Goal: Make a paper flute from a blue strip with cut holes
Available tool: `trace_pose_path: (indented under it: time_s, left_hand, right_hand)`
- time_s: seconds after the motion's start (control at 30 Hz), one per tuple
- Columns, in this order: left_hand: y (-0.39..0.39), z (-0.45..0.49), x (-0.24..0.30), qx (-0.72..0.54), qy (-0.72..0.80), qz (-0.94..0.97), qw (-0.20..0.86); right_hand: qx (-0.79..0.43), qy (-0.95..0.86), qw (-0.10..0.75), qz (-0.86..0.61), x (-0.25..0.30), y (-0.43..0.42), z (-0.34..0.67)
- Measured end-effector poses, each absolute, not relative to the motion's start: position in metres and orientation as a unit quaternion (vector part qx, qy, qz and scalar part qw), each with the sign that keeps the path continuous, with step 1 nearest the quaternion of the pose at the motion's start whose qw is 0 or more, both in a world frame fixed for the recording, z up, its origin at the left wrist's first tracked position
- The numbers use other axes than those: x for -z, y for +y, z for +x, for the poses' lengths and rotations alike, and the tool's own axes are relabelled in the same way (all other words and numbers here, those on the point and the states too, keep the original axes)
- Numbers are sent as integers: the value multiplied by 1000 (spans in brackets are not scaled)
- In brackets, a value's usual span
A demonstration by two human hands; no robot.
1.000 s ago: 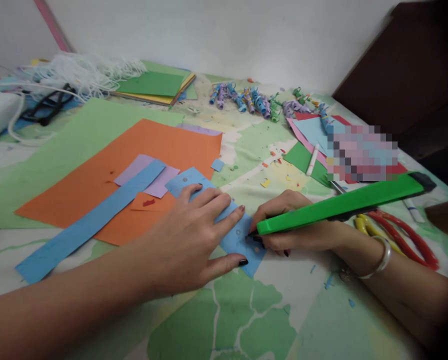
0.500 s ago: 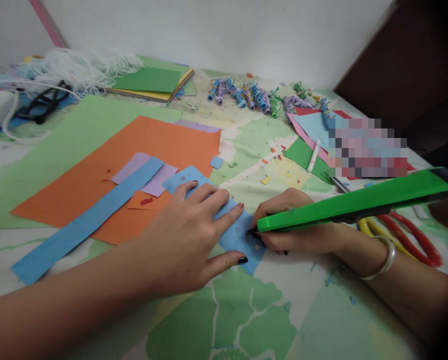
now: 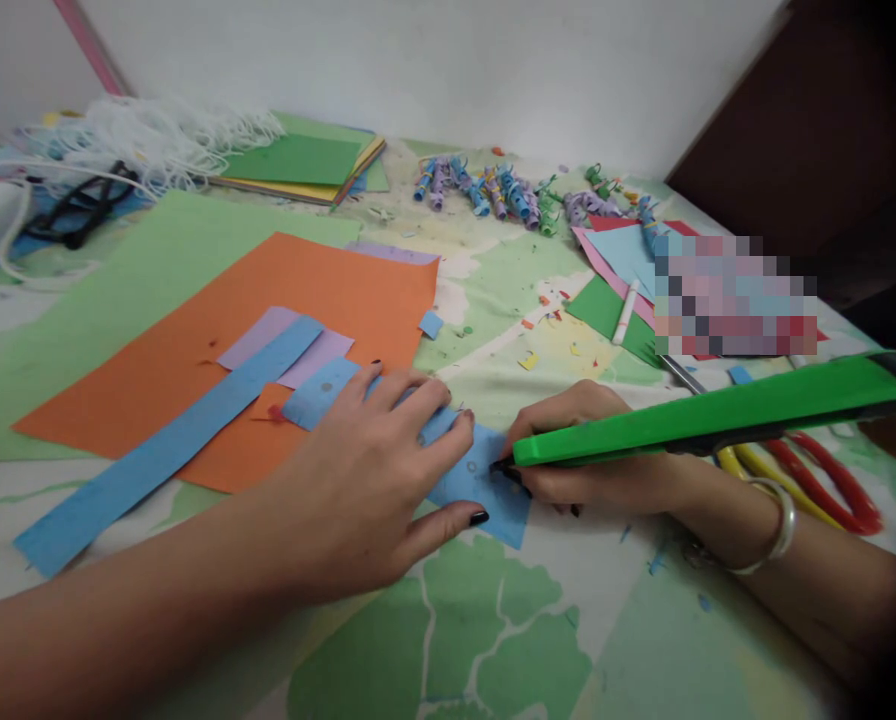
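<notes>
Spotted blue paper (image 3: pixel 485 485), one piece: just below centre of the head view, slanting from ten toward four o'clock. Left hand (image 3: pixel 395 450), at its nine o'clock: fingers spread flat across it, presumably against slipping. Right hand (image 3: pixel 605 487), at three: clamped pen-fashion on a green tool (image 3: pixel 680 415) (tip contact unclear), likely for control. Rolled paper bundles (image 3: pixel 519 200): twelve o'clock.

Bracelet (image 3: pixel 790 520): one, silver-coloured, smooth rounded band, around right wrist (image 3: pixel 733 520). Nail polish (image 3: pixel 479 517): dark, glossy; on left hand (image 3: pixel 392 460), well left of bracelet, and right hand (image 3: pixel 605 487), nearer it.
</notes>
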State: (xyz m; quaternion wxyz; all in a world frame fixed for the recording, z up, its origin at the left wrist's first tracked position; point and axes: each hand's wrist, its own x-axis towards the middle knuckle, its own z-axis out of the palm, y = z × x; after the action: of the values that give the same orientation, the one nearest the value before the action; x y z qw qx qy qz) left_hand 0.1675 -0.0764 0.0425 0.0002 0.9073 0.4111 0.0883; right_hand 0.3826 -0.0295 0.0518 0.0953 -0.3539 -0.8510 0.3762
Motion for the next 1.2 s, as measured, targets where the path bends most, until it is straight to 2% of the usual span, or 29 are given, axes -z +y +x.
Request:
trace_pose_path:
  time_s: [0.17, 0.5, 0.7, 0.83, 1.0, 1.2]
  left_hand:
    - [-76, 168, -46, -71, 420, 904, 31]
    - [-77, 168, -44, -75, 421, 904, 10]
    - [-87, 174, -42, -91, 395, 906, -119]
    - [-94, 178, -40, -109, 382, 901, -176]
    - [-96, 177, -40, -113, 377, 903, -170]
    - [-97, 179, -42, -89, 395, 902, -147]
  right_hand:
    - [-417, -831, 93, -357, -53, -30, 384]
    - [-429, -820, 91, -367, -54, -31, 383]
    - [-405, -832, 85, -368, -62, -33, 379]
    - [-439, -810, 81, -380, -64, -32, 379]
    - [-525, -755, 65, -388, -62, -29, 382]
    - [-517, -749, 75, -408, -63, -33, 379]
